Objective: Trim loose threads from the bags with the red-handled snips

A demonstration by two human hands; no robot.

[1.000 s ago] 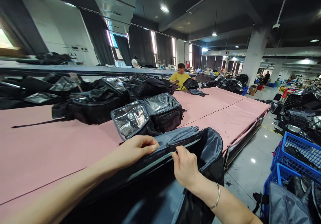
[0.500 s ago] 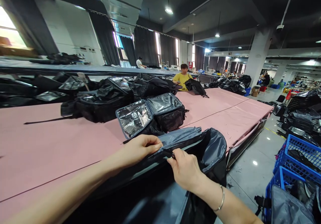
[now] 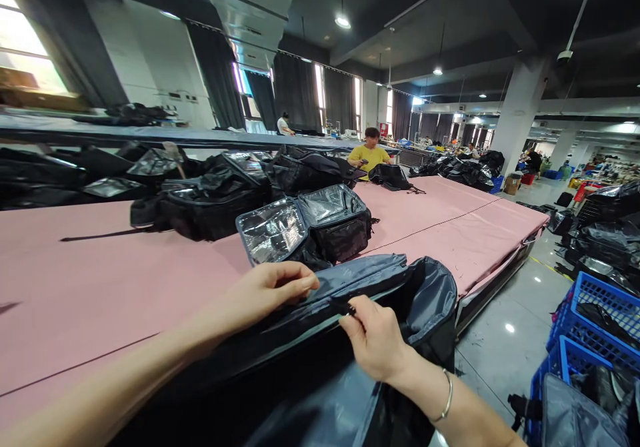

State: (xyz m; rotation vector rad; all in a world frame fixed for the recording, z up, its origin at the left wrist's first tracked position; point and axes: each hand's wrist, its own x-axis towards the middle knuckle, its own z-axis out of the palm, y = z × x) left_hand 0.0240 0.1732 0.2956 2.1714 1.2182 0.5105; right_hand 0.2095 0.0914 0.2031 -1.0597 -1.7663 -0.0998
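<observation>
A large dark bag with grey lining [image 3: 425, 293] lies open at the near edge of the pink table [image 3: 100, 280]. My left hand [image 3: 265, 293] is closed, pinching the grey fabric along the bag's zip edge. My right hand [image 3: 373, 333], a bracelet on its wrist, pinches the small black zip pull [image 3: 347, 309] on that same edge. Just beyond the hands stands an open black cooler bag with silver foil lining [image 3: 310, 227].
Several black bags [image 3: 210, 193] are piled along the table's far side. A person in a yellow shirt [image 3: 370, 155] works at the far end with a black bag. Blue plastic crates [image 3: 590, 327] with bags stand on the floor at right.
My right hand has shifted slightly along the zip edge, holding the pull. The view has drifted a little to the left. The far person put their bag down on the table.
</observation>
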